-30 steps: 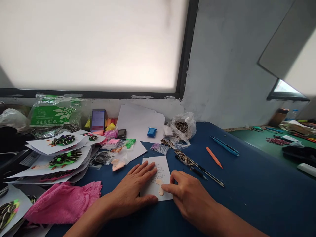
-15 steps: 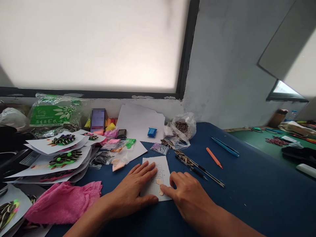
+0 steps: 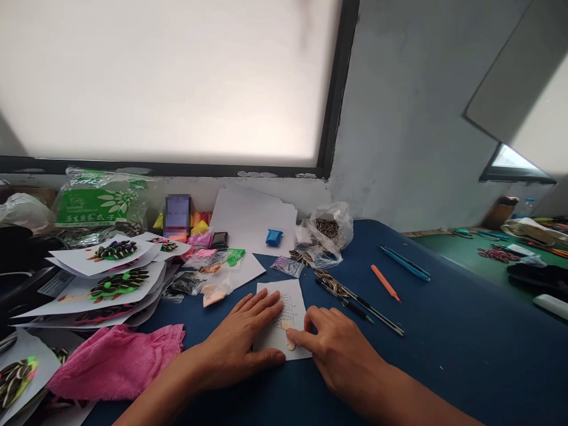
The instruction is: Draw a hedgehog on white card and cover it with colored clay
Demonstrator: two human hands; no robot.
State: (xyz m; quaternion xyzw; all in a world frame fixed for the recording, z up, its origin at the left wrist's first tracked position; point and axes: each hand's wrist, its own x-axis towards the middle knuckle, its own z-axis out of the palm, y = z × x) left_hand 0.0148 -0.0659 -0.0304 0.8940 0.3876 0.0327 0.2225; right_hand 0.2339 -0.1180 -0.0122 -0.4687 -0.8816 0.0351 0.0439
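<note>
My left hand [image 3: 242, 331] lies flat on a small white sheet of paper [image 3: 273, 343], fingers stretched out. A printed or drawn outline with small marks shows on the paper, partly covered by that hand. Soft peach modelling clay [image 3: 290, 345] is stuck on the lower part of the sheet in small flattened pieces. My right hand [image 3: 337, 343] rests at the sheet's right edge. One of its digits is stretched out and presses on the clay, while the other fingers curl, with a gap between them. Nothing shows gripped in either hand.
Pens and sunflower seeds [image 3: 332, 284], an orange marker [image 3: 385, 284] and blue tweezers [image 3: 403, 262] lie to the right. At left are stacked seed pictures [image 3: 119, 284] and a pink cloth [image 3: 119, 361]. Clay packets [image 3: 213, 294] and a seed bag [image 3: 332, 231] stand behind.
The right hand's outstretched digit has shifted very slightly upward on the clay. My left hand stays flat on the paper.
</note>
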